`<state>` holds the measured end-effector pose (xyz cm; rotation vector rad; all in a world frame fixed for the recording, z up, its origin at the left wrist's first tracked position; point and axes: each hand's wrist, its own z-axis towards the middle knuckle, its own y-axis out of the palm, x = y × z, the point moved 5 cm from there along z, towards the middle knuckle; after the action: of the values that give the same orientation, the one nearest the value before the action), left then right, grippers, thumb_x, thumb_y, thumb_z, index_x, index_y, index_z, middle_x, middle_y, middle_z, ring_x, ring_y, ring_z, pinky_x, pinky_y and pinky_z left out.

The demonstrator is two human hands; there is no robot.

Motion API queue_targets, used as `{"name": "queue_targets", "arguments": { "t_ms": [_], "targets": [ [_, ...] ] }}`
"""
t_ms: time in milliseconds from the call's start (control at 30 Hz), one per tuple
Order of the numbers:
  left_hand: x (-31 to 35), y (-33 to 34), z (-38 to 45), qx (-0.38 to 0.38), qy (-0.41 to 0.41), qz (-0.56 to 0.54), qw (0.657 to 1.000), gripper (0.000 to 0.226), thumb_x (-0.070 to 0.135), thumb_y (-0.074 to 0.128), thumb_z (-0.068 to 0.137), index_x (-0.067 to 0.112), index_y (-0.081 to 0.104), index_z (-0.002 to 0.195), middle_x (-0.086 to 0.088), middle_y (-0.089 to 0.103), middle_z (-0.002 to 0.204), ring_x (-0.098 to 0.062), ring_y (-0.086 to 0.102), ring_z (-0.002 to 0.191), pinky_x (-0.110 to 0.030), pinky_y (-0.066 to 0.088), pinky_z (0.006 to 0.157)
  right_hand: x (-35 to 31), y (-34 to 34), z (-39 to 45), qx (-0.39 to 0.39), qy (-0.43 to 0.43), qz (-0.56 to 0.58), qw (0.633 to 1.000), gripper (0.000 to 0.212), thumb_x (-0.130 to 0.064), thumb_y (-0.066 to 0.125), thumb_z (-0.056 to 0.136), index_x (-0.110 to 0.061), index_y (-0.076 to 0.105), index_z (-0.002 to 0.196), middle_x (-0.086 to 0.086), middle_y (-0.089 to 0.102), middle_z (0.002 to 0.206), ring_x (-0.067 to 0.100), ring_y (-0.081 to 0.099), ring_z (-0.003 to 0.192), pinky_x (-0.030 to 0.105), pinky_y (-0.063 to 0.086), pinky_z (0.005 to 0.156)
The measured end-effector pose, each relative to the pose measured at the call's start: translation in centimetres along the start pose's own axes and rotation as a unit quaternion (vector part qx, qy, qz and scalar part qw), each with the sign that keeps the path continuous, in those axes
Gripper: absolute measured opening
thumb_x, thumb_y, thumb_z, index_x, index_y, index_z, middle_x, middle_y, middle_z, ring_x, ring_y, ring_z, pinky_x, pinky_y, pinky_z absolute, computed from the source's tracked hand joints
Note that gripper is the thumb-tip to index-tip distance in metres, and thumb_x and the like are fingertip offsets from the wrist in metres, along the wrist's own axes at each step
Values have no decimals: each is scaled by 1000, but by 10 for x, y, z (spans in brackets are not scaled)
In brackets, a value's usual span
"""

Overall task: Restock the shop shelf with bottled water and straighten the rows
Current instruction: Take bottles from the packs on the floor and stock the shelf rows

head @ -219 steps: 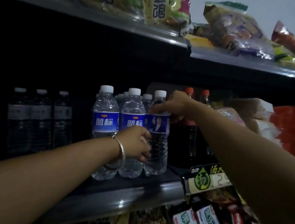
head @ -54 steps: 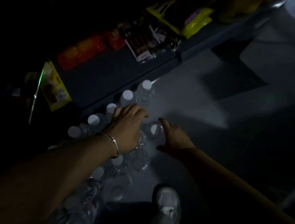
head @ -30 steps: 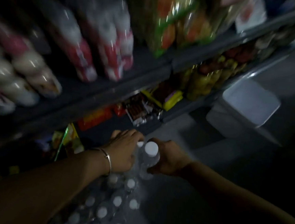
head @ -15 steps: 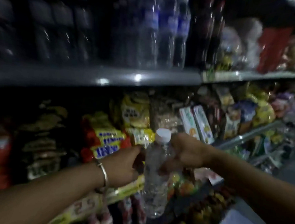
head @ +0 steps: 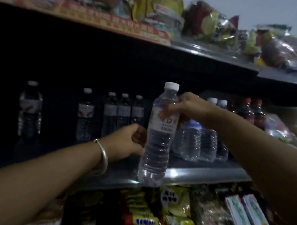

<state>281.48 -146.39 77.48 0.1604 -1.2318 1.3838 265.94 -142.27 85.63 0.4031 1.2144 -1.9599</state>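
My right hand (head: pixel 185 108) grips a clear water bottle (head: pixel 158 136) at the center of the frame, fingers curled around its upper body just above and over the white label. My left hand (head: pixel 129 143) sits against the bottle's left side at mid-height, thumb and fingers cupped toward it; whether it truly grips or only steadies the bottle I cannot tell for sure, but the fingers curl at the bottle's wall. A silver bangle (head: pixel 102 155) circles my left wrist. The bottle has a white cap and stands nearly upright, tilted slightly, held in the air in front of the grey shelf (head: pixel 201 176), its base overlapping the shelf's front edge in the picture.

Behind my right hand, just right of center, a cluster of blue-labelled water bottles (head: pixel 195 141) stands on that shelf. Further right are dark bottles with red caps (head: pixel 250 110). To the left of center, deep in shadow, a row of dim bottles with pale labels (head: pixel 117 115) stands toward the back of the shelf, with two more spaced apart at the far left.

Along the top of the frame, an upper shelf carries snack bags (head: pixel 214 26). Across the bottom, below the grey shelf, lie yellow and red snack packets (head: pixel 145 223) and, at lower right, tall cartons (head: pixel 249 223).
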Motion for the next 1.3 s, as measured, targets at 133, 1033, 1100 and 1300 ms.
{"name": "queue_targets", "arguments": {
  "t_ms": [133, 1033, 1100, 1300],
  "targets": [
    [-26, -27, 31, 49, -36, -4, 998, 34, -17, 60, 77, 11, 50, 93, -1, 57, 85, -13, 55, 79, -27, 48, 79, 4, 12, 62, 9, -21, -3, 1000, 30, -23, 74, 75, 3, 69, 88, 18, 71, 86, 29, 69, 74, 28, 54, 54],
    [-165, -96, 119, 107, -227, 287, 925, 30, 16, 52, 92, 1, 57, 117, -11, 58, 110, -19, 53, 96, -21, 42, 76, 58, 143, 258, 17, -49, 54, 997, 37, -23, 81, 72, -7, 58, 97, 14, 65, 111, 29, 65, 95, 38, 55, 77],
    [-168, -99, 122, 101, -232, 303, 919, 30, 15, 50, 93, 1, 56, 119, -13, 58, 117, -21, 54, 100, -24, 42, 85, 58, 148, 260, 17, -51, 66, 996, 32, -20, 79, 74, -8, 55, 92, 15, 65, 112, 26, 63, 88, 33, 52, 70],
    [-175, -102, 127, 85, -240, 320, 913, 30, 12, 49, 92, 2, 56, 119, -11, 58, 119, -19, 53, 97, -22, 43, 80, 57, 153, 265, -2, -47, 64, 997, 30, -22, 74, 80, -5, 59, 99, 11, 61, 93, 15, 55, 63, 25, 45, 51]
  ]
}}
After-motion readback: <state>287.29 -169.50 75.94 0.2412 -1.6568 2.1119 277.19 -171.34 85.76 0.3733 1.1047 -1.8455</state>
